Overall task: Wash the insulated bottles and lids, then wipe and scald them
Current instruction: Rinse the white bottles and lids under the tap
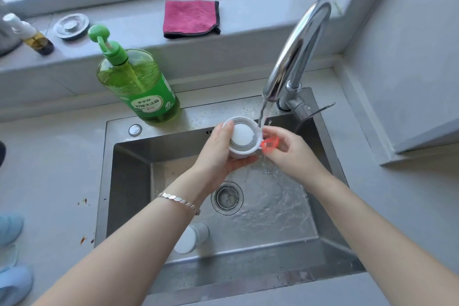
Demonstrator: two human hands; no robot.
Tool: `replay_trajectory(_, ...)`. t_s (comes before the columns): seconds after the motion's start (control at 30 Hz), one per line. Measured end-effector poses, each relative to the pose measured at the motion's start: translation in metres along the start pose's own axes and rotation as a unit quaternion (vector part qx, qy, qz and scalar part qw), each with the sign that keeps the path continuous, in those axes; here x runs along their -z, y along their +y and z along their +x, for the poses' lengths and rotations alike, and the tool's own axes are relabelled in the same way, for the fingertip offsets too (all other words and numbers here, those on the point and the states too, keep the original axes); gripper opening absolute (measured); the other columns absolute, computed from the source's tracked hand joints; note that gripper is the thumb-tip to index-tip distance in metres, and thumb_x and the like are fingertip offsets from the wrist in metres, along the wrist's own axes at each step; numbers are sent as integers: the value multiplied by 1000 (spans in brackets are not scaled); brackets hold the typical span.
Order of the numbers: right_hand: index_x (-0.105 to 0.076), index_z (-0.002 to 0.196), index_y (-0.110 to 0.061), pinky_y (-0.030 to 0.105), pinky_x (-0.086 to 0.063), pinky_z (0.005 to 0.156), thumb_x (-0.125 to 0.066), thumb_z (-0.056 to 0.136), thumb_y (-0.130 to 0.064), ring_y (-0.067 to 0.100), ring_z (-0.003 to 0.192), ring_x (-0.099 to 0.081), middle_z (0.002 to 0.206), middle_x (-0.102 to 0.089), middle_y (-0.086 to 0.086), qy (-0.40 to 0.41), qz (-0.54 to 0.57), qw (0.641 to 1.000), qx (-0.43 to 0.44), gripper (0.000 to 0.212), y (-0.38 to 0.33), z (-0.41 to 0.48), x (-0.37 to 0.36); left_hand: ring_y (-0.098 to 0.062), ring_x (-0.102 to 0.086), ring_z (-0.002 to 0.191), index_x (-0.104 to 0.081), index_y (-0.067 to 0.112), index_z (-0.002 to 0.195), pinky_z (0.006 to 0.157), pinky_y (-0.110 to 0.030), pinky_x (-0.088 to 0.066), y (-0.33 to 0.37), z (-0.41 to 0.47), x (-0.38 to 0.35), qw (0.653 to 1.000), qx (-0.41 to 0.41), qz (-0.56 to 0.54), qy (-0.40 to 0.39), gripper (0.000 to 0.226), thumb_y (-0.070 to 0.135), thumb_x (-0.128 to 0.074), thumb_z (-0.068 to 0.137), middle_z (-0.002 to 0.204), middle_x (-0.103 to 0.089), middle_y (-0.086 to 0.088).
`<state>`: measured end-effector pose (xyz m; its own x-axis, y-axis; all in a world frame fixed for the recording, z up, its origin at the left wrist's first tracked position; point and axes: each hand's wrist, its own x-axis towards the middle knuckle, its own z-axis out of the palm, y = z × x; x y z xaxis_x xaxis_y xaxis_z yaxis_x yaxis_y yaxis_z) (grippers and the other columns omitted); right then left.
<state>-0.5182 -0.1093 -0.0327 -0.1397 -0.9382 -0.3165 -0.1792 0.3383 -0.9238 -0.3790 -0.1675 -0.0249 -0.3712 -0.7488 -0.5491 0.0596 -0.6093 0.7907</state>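
white lid (242,138) sits in your left hand (218,154), grip wrapped round its side, held over the steel sink (332,243) under the tap (295,57) stream. your right hand (290,154) pinches a small red part (269,145) at the lid's right edge, water running over it. second white lid (191,238) lies on the near sink floor. green soap bottle (139,82) stands far left on the counter (49,169), pink cloth (191,18) on the sill (248,22).
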Motion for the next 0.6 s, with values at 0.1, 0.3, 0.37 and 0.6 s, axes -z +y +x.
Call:
replay_trajectory(0.1,-50,125,-20,22,-49,91,-72,74,-1,6,106,-61,115,-63,-5,-30,80,994,64,59,5,-9,2,-22,-63,83,-48,19,120,66,-32,-56,0,5,-16,997,-7,61,-35,35,40,-29,101,116,-59,-13)
replay_trajectory(0.3,-49,116,-34,17,-41,94,-84,61,-18,0,113,-54,120,-58,-9,65,37,987,142,68,18,-11,9,-15,-63,89,-56,31,103,71,-33,-51,-3,3,-34,996,18,58,-70,27,40,-31,100,102,-65,4)
replay_trajectory(0.37,-51,113,-39,21,-42,96,-84,59,-25,4,113,-55,119,-59,-10,56,21,987,150,64,20,-9,9,-21,-63,94,-57,30,110,73,-36,-52,-4,2,-28,996,28,58,-60,30,40,-30,100,107,-66,-1)
replay_trajectory(0.6,-62,111,-17,21,-52,73,-77,68,-24,9,90,-65,101,-68,0,-7,171,985,-7,46,12,6,-14,-12,-63,100,-55,37,113,87,-40,-54,-3,-18,13,986,33,161,-28,35,47,-24,100,111,-63,8)
